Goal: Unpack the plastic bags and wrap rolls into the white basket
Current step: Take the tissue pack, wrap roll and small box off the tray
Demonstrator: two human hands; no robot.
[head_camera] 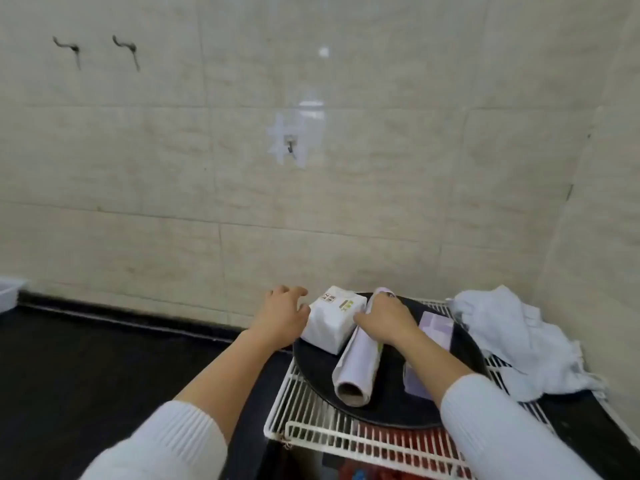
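A white pack of plastic bags (329,320) lies on a round black tray (391,407). Next to it on the right lies a pale wrap roll (356,368), its cardboard core facing me. A purple pack (438,327) lies further right, partly hidden under my right forearm. My left hand (282,315) touches the left side of the white pack with its fingers apart. My right hand (386,318) lies palm down over the far part of the roll, with its fingers curled down between roll and pack. The corner of a white basket (8,292) shows at the far left edge.
The tray rests on a white wire rack (311,427) at the right end of a black counter (86,358). A crumpled white cloth (512,337) lies on the rack's right side. A tiled wall with hooks (291,147) stands close behind.
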